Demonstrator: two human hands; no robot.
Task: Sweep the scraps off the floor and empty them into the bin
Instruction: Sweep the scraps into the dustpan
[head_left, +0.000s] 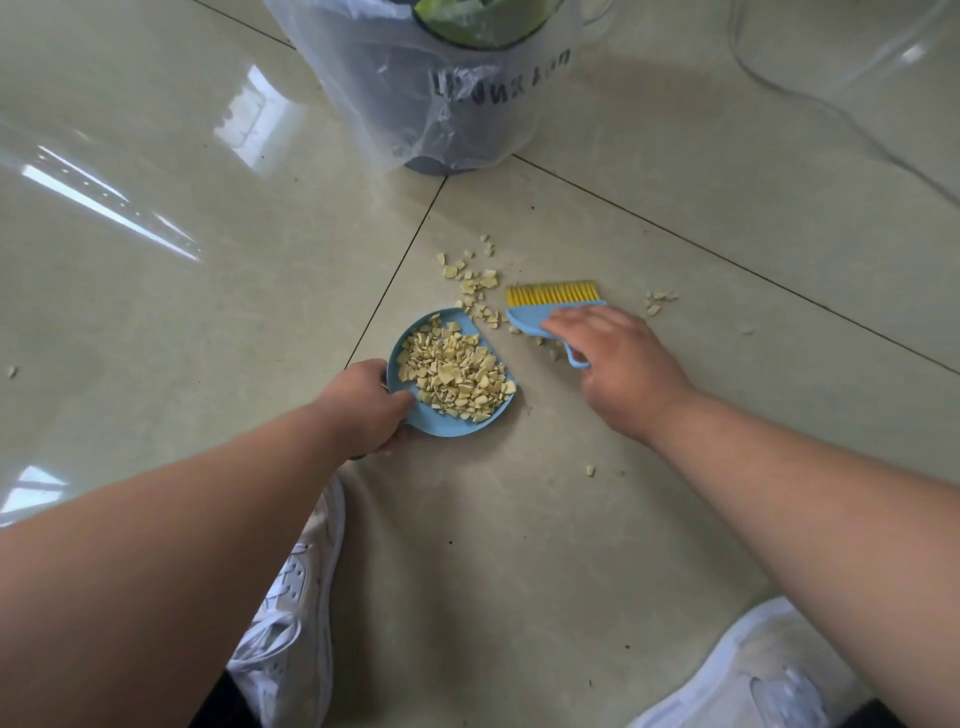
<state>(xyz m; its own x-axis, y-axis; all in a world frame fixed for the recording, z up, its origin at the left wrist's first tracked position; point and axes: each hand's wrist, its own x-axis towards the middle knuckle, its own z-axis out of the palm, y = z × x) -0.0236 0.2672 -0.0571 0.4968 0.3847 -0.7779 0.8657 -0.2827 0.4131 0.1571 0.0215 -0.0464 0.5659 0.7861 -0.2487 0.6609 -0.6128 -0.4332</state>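
A small blue dustpan (435, 415) rests on the tiled floor, heaped with pale yellow scraps (457, 375). My left hand (366, 402) grips its near left rim. My right hand (618, 358) holds a blue hand brush (540, 314) with yellow bristles pointing away from me, just right of the pan. Loose scraps (475, 283) lie on the floor beyond the pan's mouth and left of the brush. A few more scraps (657, 302) sit right of the brush. The bin (457, 104), lined with a clear plastic bag, stands at the top centre.
Two white shoes (296, 597) (753, 680) stand at the bottom of the view. Single scraps lie at the far left (11, 371) and near my right forearm (590, 471). A thin clear cable (841, 111) loops over the floor at the upper right.
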